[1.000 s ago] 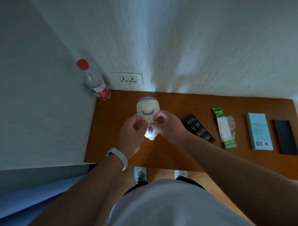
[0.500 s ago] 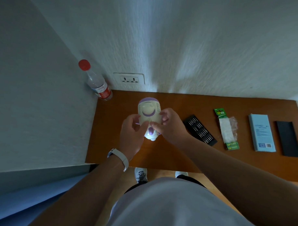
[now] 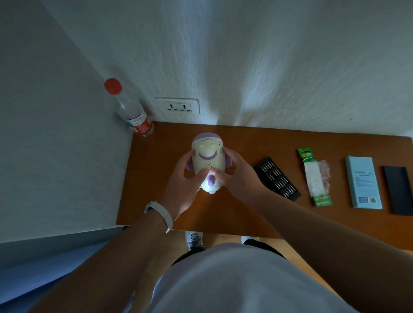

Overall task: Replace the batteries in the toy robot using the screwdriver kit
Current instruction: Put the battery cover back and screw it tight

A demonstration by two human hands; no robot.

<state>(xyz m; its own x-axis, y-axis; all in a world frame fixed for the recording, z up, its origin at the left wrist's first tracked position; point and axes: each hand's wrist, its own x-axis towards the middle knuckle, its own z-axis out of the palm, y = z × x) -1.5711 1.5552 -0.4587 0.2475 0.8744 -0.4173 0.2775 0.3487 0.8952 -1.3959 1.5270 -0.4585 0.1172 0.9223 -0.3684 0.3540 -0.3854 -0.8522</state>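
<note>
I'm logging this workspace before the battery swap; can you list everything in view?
toy robot: one, white and purple, in both hands
desk: one, brown, against wall
bit tray: one, black, right of toy robot
battery pack: one, green, right of bit tray
box: one, light blue, right of battery pack
flat case: one, black, desk's far right
bottle: one, clear, red cap, desk's back left corner
wall socket: one, white, above desk
wristband: one, white, left wrist
left hand: one, holds toy robot
right hand: one, holds toy robot

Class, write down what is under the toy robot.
The wooden desk lies under the toy robot, which the left hand and right hand grip. Its underside is hidden.
</note>
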